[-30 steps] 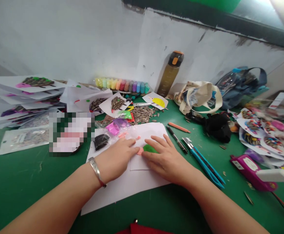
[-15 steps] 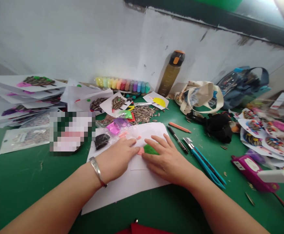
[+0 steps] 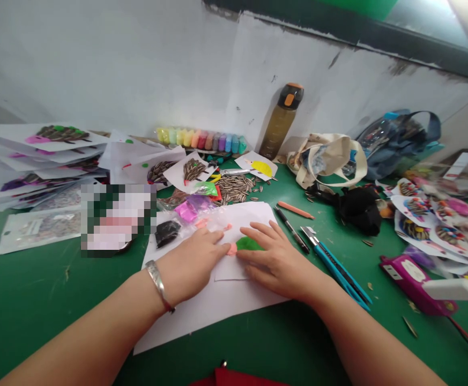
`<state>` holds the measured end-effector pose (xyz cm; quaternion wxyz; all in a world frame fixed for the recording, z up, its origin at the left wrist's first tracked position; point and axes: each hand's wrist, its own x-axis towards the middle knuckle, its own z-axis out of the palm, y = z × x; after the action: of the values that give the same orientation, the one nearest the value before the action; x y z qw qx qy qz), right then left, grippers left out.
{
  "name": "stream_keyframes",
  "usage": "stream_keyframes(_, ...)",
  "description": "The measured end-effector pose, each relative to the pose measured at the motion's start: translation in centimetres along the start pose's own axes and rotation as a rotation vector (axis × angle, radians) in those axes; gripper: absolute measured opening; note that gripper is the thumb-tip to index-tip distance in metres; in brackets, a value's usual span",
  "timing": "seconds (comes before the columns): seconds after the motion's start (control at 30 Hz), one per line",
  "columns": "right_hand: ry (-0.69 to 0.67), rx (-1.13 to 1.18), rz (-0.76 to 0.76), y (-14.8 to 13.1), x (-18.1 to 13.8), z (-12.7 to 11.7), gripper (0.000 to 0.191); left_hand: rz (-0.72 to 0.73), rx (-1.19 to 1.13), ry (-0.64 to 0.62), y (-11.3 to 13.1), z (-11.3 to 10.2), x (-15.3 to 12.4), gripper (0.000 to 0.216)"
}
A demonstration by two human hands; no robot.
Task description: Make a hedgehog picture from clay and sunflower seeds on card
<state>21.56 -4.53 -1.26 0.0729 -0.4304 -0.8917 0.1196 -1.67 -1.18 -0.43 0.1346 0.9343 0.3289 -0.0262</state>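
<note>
On a small white card (image 3: 228,272) lies a flat green clay shape (image 3: 246,244) with a pink clay piece (image 3: 232,249) joined at its left end. My left hand (image 3: 191,260), wearing a silver bangle, comes in from the left; a fingertip touches the pink clay's edge, and its other fingers are partly hidden. My right hand (image 3: 276,257) has its fingers spread over the right part of the green clay, resting on the card and covering some of it. Beneath the card is a larger white sheet (image 3: 169,327). Neither hand grasps anything.
Black clay (image 3: 168,234) and purple clay packets (image 3: 189,208) lie beyond my left hand. Sunflower seeds (image 3: 237,188) are heaped behind the sheet. A pen (image 3: 292,229), an orange pencil (image 3: 296,209), and a blue utility knife (image 3: 330,260) lie right. A bottle (image 3: 280,123) stands behind.
My right hand has shifted very slightly to the right, and a bit more of the pink and green clay shows. My left hand stays almost in place.
</note>
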Motion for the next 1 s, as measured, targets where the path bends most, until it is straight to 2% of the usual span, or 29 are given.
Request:
stream_keyframes(0.13, 0.028, 0.01, 0.007, -0.1, 0.1, 0.0, 0.038, 0.02, -0.023, 0.006, 0.0, -0.1, -0.1, 0.052)
stream_keyframes(0.5, -0.003, -0.022, -0.018, -0.7, 0.3, 0.1, 0.04, 0.051, -0.057, 0.052, -0.6, 0.0, 0.0, 0.044)
stream_keyframes(0.63, -0.018, -0.04, -0.02, -0.9, 0.4, 0.1, 0.036, 0.049, -0.032, 0.045, -0.7, 0.0, 0.2, 0.041)
stream_keyframes(1.0, 0.0, -0.088, -0.055, -2.1, 0.8, 0.4, 0.049, 0.031, -0.132, -0.001, -1.3, -0.7, 0.4, 0.038)
